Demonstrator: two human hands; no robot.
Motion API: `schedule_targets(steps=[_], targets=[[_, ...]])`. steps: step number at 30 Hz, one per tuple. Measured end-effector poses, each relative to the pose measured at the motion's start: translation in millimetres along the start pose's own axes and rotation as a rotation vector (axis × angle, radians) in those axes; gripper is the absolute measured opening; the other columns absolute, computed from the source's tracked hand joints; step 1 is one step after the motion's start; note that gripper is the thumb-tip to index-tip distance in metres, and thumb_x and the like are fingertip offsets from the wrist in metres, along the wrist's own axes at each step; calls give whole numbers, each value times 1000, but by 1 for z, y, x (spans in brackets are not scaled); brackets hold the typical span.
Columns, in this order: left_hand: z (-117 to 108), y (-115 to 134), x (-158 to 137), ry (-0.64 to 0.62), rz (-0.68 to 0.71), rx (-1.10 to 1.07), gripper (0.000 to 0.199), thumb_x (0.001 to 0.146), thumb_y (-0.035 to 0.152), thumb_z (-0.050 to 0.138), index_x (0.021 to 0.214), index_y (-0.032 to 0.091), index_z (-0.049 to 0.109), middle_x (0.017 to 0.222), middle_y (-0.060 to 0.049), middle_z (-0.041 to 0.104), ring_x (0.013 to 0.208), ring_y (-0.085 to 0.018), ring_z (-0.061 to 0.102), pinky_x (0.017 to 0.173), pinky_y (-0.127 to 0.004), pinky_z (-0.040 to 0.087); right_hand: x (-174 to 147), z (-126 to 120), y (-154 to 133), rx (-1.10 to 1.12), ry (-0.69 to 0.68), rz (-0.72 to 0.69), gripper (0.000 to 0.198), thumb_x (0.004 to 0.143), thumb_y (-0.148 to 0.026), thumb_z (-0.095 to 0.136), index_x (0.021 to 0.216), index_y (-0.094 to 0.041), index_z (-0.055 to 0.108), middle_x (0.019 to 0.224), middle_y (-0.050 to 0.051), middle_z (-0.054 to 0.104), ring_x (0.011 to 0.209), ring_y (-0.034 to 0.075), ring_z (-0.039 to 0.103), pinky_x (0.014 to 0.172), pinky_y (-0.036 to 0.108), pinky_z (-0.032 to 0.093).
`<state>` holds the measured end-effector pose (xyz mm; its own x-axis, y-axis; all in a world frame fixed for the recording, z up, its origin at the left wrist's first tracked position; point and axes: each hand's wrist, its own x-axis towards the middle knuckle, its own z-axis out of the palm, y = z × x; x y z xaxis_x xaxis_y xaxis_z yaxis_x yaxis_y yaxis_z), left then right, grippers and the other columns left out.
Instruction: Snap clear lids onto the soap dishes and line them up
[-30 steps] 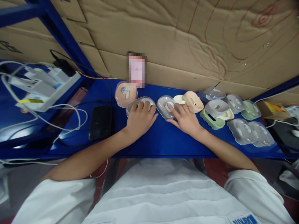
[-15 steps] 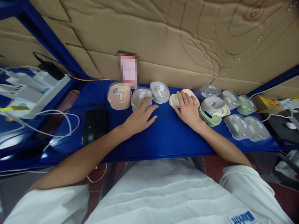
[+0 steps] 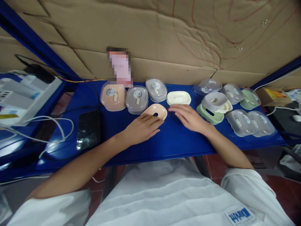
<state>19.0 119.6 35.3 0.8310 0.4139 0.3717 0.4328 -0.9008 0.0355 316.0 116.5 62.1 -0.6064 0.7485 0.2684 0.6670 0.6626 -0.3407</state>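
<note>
My left hand (image 3: 142, 129) grips the near side of a peach soap dish (image 3: 162, 110), tilted over the blue table, with a dark hole showing in its middle. The thumb side is turned toward me and the fingertips partly cover the dish. To its right, my right hand (image 3: 188, 117) has its fingers stretched out leftward, apart from the peach dish and holding nothing. Just beyond those fingers a cream soap dish (image 3: 178, 98) lies flat. Behind my left hand stand lidded soap boxes: a peach one (image 3: 113, 96), a grey one (image 3: 137, 99) and another grey one (image 3: 156, 90).
On the right lie a grey soap dish (image 3: 214, 100), a green soap dish (image 3: 210, 114), clear lids (image 3: 241, 123) and a green lidded box (image 3: 250, 99). A black phone-like slab (image 3: 88, 130) and white cables (image 3: 61, 133) lie left. A cardboard wall (image 3: 150, 37) rises behind.
The peach dish has come from beside the cream dish on the right to my left hand, nearer me. My right hand has moved off the cream dish. The view has shifted slightly.
</note>
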Motion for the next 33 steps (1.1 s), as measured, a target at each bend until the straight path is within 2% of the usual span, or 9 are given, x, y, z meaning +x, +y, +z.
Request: schedule_targets(steps=[2, 5, 12, 15, 18, 21, 24, 30, 33], targets=[[-3, -2, -2, 32, -21, 25, 31, 105, 18, 58, 135, 18, 69, 131, -12, 77, 118, -29, 75, 105, -43, 59, 0, 4, 22, -175, 59, 202, 51, 115, -42, 37, 156, -20, 56, 160, 19, 58, 152, 36, 52, 123, 63, 43], [-13, 0, -3, 99, -59, -6, 34, 101, 6, 53, 125, 20, 72, 126, -10, 78, 115, -26, 76, 100, -41, 61, -4, 10, 40, -317, -20, 362, 60, 112, -50, 40, 156, -12, 55, 162, 26, 53, 153, 46, 47, 118, 74, 43], [-18, 8, -2, 312, -159, 38, 28, 101, 5, 54, 114, 21, 73, 120, -9, 78, 112, -23, 76, 97, -37, 63, -9, -10, 12, -68, -146, 99, 44, 114, -42, 39, 137, -23, 73, 139, 11, 75, 133, 30, 68, 116, 50, 55], [-15, 7, -2, 296, -154, 57, 30, 100, 3, 52, 113, 22, 71, 119, -9, 78, 111, -23, 76, 96, -37, 63, -8, -17, 13, -69, -60, 155, 45, 114, -45, 39, 130, -24, 74, 134, 11, 76, 127, 31, 71, 111, 51, 58], [-13, 4, 0, 282, -119, 93, 31, 100, 0, 49, 110, 21, 69, 119, -8, 78, 110, -22, 76, 94, -35, 63, -8, -9, 24, -145, -6, 283, 54, 111, -55, 46, 148, -19, 63, 149, 17, 67, 135, 37, 66, 112, 56, 55], [-13, 3, 1, 296, -90, 100, 29, 100, 0, 49, 108, 20, 68, 117, -8, 78, 109, -22, 76, 93, -34, 62, -9, 0, 33, -116, -104, 258, 61, 107, -57, 56, 153, -18, 59, 152, 18, 65, 138, 40, 63, 116, 61, 52], [-12, 4, 1, 281, -73, 96, 27, 101, 1, 51, 108, 20, 68, 120, -8, 78, 109, -22, 75, 93, -35, 62, -11, 2, 38, 8, -145, 190, 55, 106, -49, 60, 153, -22, 60, 150, 14, 68, 136, 38, 65, 116, 59, 53], [-8, 6, -2, 171, -43, 56, 31, 98, -1, 52, 112, 20, 69, 125, -9, 76, 114, -24, 73, 95, -37, 60, -10, -1, 40, 329, -76, 298, 68, 111, -43, 44, 174, -29, 21, 156, 15, 62, 116, 27, 76, 108, 54, 60], [-4, 7, -1, 180, 15, 24, 29, 99, -1, 52, 112, 18, 70, 124, -10, 76, 114, -25, 72, 95, -37, 60, -8, 1, 36, 469, -86, 313, 67, 113, -54, 38, 174, -31, 20, 167, 15, 51, 130, 28, 71, 112, 53, 59]])
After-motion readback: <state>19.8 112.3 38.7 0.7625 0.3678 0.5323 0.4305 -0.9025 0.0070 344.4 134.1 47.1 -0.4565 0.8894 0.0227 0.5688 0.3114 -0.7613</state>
